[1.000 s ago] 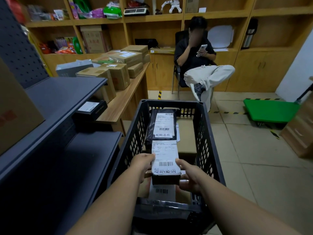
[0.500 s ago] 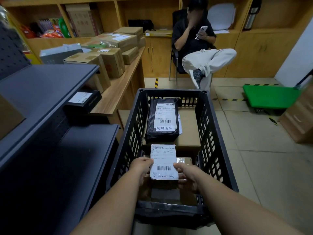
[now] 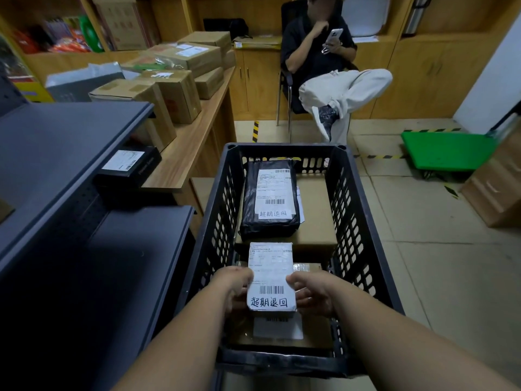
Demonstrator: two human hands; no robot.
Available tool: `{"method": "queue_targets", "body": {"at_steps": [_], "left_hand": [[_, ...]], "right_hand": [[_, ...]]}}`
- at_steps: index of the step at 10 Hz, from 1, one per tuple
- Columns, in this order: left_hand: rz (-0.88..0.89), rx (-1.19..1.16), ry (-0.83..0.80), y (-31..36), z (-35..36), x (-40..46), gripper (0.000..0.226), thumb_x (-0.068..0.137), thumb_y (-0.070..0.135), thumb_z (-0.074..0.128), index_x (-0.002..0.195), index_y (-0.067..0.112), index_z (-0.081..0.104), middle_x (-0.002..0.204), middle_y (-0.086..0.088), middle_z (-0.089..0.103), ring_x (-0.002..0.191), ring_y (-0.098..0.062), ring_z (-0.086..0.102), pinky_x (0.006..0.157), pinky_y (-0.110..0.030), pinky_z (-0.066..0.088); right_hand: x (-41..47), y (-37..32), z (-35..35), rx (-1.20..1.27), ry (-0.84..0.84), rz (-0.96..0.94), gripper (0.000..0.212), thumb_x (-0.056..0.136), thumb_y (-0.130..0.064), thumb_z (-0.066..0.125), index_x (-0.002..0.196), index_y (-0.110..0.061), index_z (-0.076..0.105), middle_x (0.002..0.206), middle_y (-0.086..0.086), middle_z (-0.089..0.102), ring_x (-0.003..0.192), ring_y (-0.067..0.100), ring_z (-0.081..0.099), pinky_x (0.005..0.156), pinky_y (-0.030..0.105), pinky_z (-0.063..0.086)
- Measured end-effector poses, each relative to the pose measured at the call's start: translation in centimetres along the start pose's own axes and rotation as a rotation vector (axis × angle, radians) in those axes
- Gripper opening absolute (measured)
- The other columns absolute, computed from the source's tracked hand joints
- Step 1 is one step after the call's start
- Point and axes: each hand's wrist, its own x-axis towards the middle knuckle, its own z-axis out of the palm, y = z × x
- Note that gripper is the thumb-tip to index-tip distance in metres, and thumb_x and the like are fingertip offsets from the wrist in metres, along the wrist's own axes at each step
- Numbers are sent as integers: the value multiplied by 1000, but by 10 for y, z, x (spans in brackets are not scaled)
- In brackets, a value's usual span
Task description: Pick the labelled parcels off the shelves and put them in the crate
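A flat rectangular parcel (image 3: 271, 275) with white paper label is gripped at both edges by left hand (image 3: 235, 289) and right hand (image 3: 311, 292), fingers curled, low inside the slotted black plastic crate (image 3: 355, 221) above cardboard boxes (image 3: 315, 230).

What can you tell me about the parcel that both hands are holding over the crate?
The held parcel is small and flat; its top is covered by a white shipping label with a barcode and black handwritten characters. Its dark body barely shows beneath. It lies roughly level, inside the near end of the black crate, above a brown box. The left hand grips its left edge, the right hand its right edge.
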Motion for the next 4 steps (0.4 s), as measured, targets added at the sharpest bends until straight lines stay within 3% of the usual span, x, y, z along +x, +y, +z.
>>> {"method": "queue_targets", "body": {"at_steps": [1,2,3,4], "left_hand": [[-10,9,6,-1,-1,0,28,83,3,48,108,7,59,78,-9,68,61,-18,63,83,-46,55],[-22,11,16,-1,0,-1,24,83,3,47,104,6,59,64,-5,62,40,-12,52,79,-43,55],[-35,27,49,8,0,-11,8,85,9,54,88,6,60,65,-6,65,48,-16,60,64,-32,52],[116,108,177,25,-11,-18,22,86,28,63,86,8,52,78,-6,57,71,-21,58,62,-29,47]], "right_hand": [[-1,-1,-1,-21,-19,16,15,86,-22,55,85,-7,54,51,4,65,57,15,45,59,25,41],[1,-1,-2,-59,19,18,21,84,-21,58,95,-4,56,61,7,66,57,16,52,60,24,41],[-3,-10,-4,-121,137,7,22,79,-18,62,94,-4,55,68,7,49,54,15,42,54,25,37],[-26,-34,-11,-337,336,-122,24,88,-29,58,80,-8,50,67,6,43,54,15,40,49,26,36]]}}
